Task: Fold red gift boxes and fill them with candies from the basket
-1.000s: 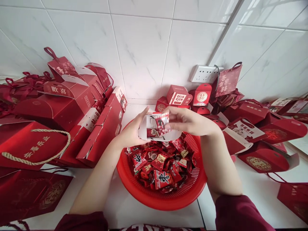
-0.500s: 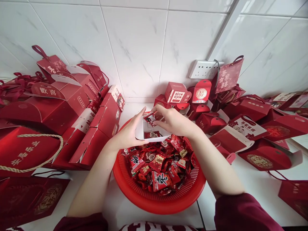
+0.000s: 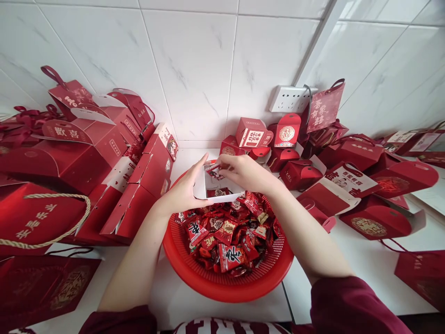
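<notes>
My left hand [image 3: 186, 190] grips a small open box [image 3: 222, 200] by its left side, thumb along the edge and fingers toward the front. The box's inside is white, and it is held over the far part of a red plastic basket [image 3: 222, 296]. Inside it lies a red wrapped candy [image 3: 217, 192]. My right hand [image 3: 245, 172] reaches in from the right, its fingers pinched on another red candy packet [image 3: 214, 172] at the box's back wall. Many red wrapped candies [image 3: 231, 256] fill the basket below.
Red gift boxes [image 3: 83, 139] are stacked at the left, beside a bag with a rope handle [image 3: 33, 218]. More small red boxes [image 3: 250, 130] and boxes with open flaps [image 3: 375, 222] stand behind and to the right. A power strip [image 3: 292, 98] is on the tiled wall.
The candy packet in my right hand's fingers has gone slightly lower into the box. My left hand keeps its hold, and the whole view has shifted a little.
</notes>
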Action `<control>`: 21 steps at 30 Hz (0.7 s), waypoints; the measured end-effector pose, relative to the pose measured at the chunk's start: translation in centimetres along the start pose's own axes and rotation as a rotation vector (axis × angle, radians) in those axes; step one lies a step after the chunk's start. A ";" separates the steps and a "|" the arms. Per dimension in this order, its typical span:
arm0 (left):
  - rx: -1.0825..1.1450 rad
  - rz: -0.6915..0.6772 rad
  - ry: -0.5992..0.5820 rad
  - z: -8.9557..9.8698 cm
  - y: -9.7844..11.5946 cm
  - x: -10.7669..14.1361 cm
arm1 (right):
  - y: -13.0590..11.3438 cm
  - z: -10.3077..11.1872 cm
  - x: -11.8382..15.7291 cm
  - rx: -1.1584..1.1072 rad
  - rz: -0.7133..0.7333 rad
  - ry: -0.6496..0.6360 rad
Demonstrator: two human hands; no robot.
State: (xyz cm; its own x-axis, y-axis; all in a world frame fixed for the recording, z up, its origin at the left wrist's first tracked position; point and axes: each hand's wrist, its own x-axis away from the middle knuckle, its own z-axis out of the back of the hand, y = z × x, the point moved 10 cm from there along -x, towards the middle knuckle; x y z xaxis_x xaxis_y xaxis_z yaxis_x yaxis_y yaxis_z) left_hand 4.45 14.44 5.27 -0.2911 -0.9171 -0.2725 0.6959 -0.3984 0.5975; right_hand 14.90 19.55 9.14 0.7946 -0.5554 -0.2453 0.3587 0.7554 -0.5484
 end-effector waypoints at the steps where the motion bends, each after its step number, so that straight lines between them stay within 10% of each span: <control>1: 0.005 0.000 -0.004 -0.1 0.0 0.0 | -0.3 -0.6 0.0 0.104 -0.001 -0.035; 11: 0.000 -0.023 -0.045 -0.6 0.2 0.0 | 0.9 -6.5 -0.9 0.579 -0.107 -0.282; 21: -0.016 -0.036 -0.039 -0.6 0.4 -0.1 | 1.7 -6.3 -1.6 0.555 -0.094 -0.283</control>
State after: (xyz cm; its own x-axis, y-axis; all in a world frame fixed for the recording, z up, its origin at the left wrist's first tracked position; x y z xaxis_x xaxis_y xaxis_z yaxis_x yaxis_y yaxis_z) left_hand 5.13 14.37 5.10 -0.3413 -0.9023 -0.2633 0.6950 -0.4309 0.5756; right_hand 11.15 19.52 3.54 0.8188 -0.5722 0.0466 0.5739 0.8178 -0.0419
